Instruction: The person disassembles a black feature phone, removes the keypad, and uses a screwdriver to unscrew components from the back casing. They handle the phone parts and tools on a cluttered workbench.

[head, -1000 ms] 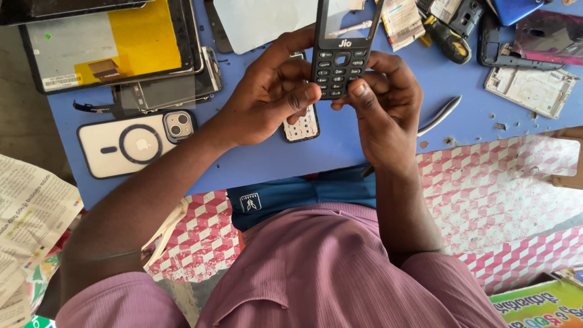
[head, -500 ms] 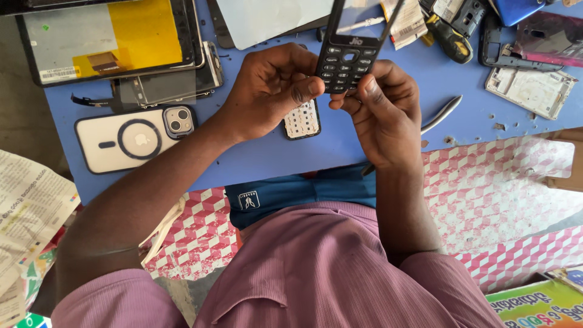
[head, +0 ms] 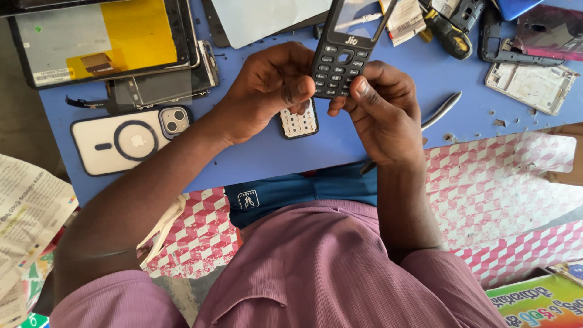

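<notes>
Since the earlier frame the black keypad phone has tipped a little further, its top now leaning right toward the far edge of the blue counter, while both hands stay clamped on its lower end. The left hand pinches the phone's bottom left corner between thumb and fingers; the right hand closes its grip on the bottom right, thumb pressed at the keypad's edge. Just beneath the hands, a loose white keypad piece lies on the counter. To the left lies a white phone case with a ring on its back, and beyond it a flat display panel with a yellow patch and a small white label at its near corner. A bright green and yellow printed package shows at the bottom right, and folded newspaper at the left.
</notes>
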